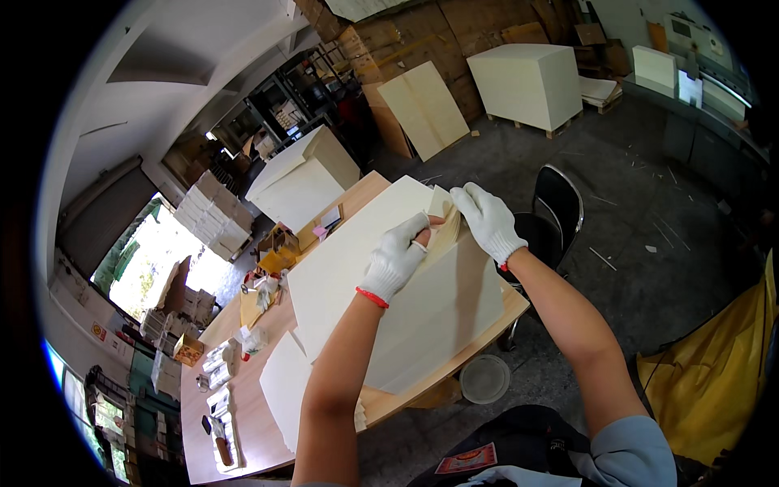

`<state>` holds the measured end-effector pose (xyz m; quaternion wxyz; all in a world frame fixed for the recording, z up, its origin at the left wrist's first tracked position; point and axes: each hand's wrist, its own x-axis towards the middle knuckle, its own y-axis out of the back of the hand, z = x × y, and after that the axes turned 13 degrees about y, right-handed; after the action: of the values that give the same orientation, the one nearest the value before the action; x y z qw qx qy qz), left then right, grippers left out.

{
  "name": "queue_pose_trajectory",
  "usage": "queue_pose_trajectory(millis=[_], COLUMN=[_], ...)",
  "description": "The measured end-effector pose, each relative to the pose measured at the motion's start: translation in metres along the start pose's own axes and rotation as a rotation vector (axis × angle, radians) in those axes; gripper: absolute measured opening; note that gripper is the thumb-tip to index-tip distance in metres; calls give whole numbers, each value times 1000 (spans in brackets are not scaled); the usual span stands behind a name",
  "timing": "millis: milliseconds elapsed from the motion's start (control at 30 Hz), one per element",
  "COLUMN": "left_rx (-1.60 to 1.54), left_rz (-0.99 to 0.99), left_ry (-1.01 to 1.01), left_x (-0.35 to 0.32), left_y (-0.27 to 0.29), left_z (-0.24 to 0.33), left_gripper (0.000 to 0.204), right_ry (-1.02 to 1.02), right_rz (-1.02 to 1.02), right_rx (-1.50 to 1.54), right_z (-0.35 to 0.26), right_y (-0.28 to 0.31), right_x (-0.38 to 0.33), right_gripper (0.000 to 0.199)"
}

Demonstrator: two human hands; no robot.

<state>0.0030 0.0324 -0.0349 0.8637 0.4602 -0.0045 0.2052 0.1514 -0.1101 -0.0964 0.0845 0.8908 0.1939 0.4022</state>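
Observation:
A tall stack of cream paper sheets (365, 260) stands on the wooden table in front of me. At its far right corner, the upper sheets are bent up and their edges fan out (446, 230). My right hand (487, 219), in a white knit glove with a red cuff, grips the raised corner. My left hand (398, 253) wears a similar glove with its thumb and forefinger tips bare. Its forefinger reaches against the fanned edges, with the thumb slightly apart from it. The left palm side is hidden from view.
The wooden table (268, 325) bears white bundles (221, 365) and a smaller sheet stack (284, 381) at left. A black chair (560, 207) stands beyond my right hand. A round plastic tub (485, 379) sits below the table edge. Large paper stacks (527, 85) stand behind.

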Motion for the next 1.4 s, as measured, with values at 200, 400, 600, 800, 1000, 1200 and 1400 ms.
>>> queue_pose_trajectory(millis=[200, 400, 600, 800, 1000, 1200, 1400], left_rx=[6, -21, -42, 47, 10, 28, 105], left_rz=[-15, -26, 73, -46, -16, 35, 35], left_ry=[72, 57, -49, 114, 100, 14, 28], left_x=[-1, -2, -2, -3, -2, -4, -5], left_y=[-2, 0, -3, -3, -4, -1, -1], left_z=[1, 7, 0, 6, 7, 7, 10], left_gripper=[37, 34, 29, 34, 41, 35, 31], right_ry=[0, -9, -19, -9, -28, -57, -28], right_rz=[10, 10, -10, 18, 26, 16, 43], right_rx=[-9, 8, 28, 25, 40, 88, 61], right_z=[2, 1, -2, 4, 1, -5, 0], right_y=[-3, -1, 0, -3, -2, 2, -3], right_x=[-1, -2, 0, -2, -2, -3, -4], right_gripper=[54, 52, 49, 50, 52, 51, 48])
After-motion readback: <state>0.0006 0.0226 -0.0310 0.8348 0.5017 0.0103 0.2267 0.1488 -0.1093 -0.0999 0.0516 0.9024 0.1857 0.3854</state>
